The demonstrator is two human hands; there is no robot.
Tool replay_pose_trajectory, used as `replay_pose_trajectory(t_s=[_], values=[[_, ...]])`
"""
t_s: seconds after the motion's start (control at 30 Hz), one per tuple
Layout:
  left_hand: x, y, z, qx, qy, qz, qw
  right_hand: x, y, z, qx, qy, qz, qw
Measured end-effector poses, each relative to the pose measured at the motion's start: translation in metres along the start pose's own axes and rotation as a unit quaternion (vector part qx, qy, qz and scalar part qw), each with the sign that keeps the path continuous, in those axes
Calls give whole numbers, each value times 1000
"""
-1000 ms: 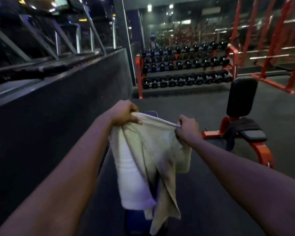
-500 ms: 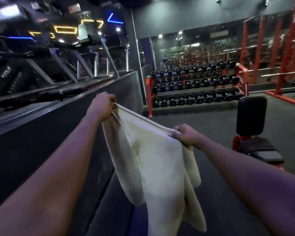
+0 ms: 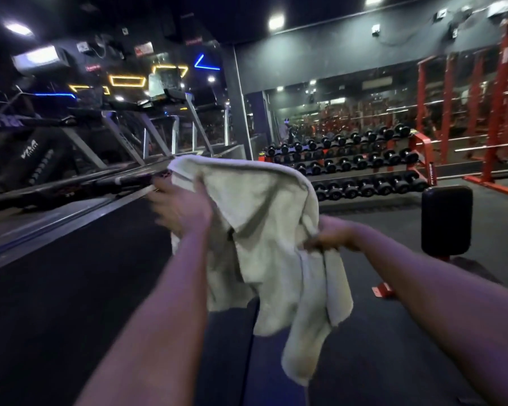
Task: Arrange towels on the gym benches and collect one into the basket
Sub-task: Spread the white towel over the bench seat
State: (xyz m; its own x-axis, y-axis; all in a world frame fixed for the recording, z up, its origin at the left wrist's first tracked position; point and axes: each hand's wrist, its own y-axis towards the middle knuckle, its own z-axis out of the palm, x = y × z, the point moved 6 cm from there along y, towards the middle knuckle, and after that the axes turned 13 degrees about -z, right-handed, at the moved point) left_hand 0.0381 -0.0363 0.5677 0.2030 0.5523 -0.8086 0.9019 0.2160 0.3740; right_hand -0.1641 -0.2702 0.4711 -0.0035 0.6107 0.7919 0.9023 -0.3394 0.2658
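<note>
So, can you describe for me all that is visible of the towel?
The towel is one pale cream piece of fluffy, terry-like cloth, with a flatter band at its top edge near the left hand. It is held up in the air, crumpled and partly folded. The left hand, blurred, grips its upper part, and cloth drapes over that hand. The right hand pinches a fold lower down on the other side. Loose ends hang below both hands.

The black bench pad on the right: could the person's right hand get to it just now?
Probably not right away. The right hand grips the towel, as does the left hand. The bench pad stands farther off to its right, apart from it, though nothing blocks the way.
</note>
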Motion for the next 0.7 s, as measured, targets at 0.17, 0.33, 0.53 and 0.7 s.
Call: replay_pose_trajectory(t_s=[0.17,0.33,0.53,0.7], values=[[64,-84,122,479,-94,-41,872,-28,2,52,-40,14,19,999],[92,-132,149,647,-76,-143,745,-10,7,54,-15,40,-19,999],[122,-151,170,672,14,-25,740,-1,5,28,-73,32,-32,996],[133,-173,184,677,145,44,721,5,4,6,-89,37,-43,994]])
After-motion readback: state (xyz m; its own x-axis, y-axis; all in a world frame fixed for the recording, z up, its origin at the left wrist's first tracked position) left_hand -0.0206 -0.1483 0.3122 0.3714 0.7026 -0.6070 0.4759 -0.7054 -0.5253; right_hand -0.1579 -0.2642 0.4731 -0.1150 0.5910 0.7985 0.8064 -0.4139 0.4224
